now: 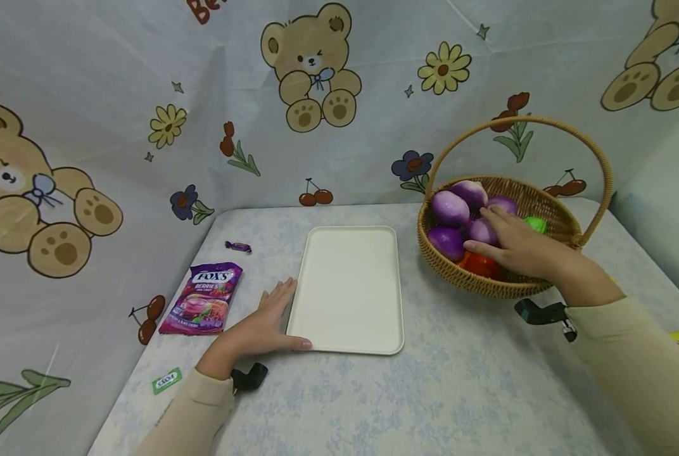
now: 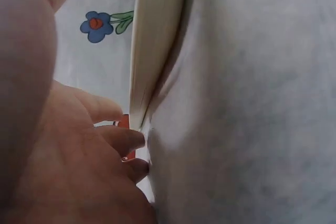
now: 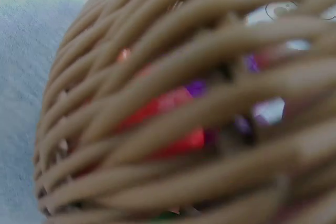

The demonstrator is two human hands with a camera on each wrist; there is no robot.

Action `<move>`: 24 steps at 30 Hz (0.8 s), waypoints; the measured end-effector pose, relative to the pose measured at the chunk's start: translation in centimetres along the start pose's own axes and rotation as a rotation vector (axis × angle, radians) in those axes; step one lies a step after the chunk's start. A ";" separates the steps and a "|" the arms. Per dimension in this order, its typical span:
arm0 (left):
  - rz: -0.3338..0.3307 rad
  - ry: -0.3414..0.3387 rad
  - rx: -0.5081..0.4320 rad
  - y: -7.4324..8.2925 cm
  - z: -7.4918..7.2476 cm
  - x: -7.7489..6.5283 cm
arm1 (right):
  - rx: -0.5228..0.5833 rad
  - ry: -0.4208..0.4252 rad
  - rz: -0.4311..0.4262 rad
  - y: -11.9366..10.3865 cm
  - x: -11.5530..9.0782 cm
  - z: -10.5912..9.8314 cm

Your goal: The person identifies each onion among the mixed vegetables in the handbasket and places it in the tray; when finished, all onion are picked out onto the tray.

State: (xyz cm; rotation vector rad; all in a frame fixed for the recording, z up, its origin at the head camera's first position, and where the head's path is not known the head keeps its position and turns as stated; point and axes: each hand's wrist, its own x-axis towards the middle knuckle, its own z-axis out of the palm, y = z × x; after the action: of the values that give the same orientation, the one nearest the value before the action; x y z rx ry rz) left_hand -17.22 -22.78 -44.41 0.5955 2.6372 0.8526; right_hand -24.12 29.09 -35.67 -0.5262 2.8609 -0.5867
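L hand (image 1: 264, 324) splayed at tray (image 1: 348, 291) edge; R hand (image 1: 524, 248) unclenched, atop purple veg (image 1: 479, 232) in bskt (image 1: 482, 285).

On the left of the pale desk (image 1: 459, 392) lies a purple FOX'S candy bag (image 1: 203, 299), a wrapped sweet (image 1: 238, 247) beyond it, a green packet (image 1: 166, 381) nearer; behind hangs a bear-print backdrop (image 1: 374, 158).
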 end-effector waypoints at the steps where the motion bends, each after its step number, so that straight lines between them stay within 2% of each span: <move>1: 0.004 0.001 0.003 -0.1 0.1 0.0 | -0.008 0.003 0.000 0.1 0.1 0.1; 10: 0.010 0.010 -0.029 -0.6 0.4 -0.1 | -0.059 0.053 -0.037 0.5 0.6 0.3; 14: 0.025 0.015 -0.042 -0.8 0.5 -0.2 | -0.085 0.056 -0.027 0.5 0.7 0.3; 24: 0.017 0.027 -0.036 -1.0 0.6 -0.3 | -0.079 0.124 -0.047 0.3 0.2 0.3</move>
State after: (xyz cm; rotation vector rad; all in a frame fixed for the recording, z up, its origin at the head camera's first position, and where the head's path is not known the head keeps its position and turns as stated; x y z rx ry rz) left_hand -17.04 -23.34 -45.39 0.6018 2.6387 0.9169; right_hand -24.27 29.16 -36.07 -0.5908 3.0064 -0.5335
